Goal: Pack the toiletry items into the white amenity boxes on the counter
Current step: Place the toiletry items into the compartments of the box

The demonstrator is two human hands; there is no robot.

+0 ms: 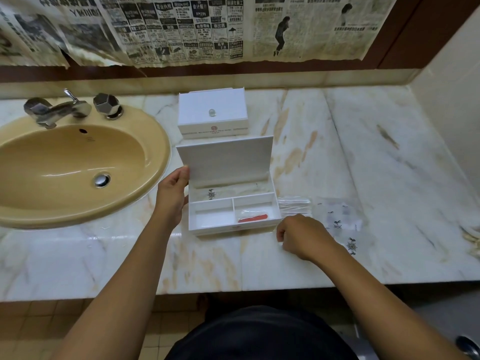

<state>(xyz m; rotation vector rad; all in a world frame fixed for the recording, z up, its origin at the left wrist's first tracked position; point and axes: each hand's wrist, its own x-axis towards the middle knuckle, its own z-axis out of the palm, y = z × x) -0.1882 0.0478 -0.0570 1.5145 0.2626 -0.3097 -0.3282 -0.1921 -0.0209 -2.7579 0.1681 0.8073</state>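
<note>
An open white amenity box (207, 224) stands on the marble counter with its lid (226, 157) raised. My left hand (172, 193) holds the lid's left edge. Inside, a clear packet with a compass print (211, 194) lies in the back compartment and a red nail file (253, 218) in the front right one; the front left compartment looks bare. Behind it sits a second white box (213, 113), lid down, with a small knob. My right hand (302, 236) rests curled on the counter just right of the open box, beside a clear pack of cotton buds (293, 203); whether it pinches anything is hidden.
A tan sink (78, 162) with a chrome tap (55, 109) lies to the left. More clear printed packets (342, 224) lie on the counter to the right, with something cream-coloured (471, 237) at the far right edge. Newspaper covers the wall behind.
</note>
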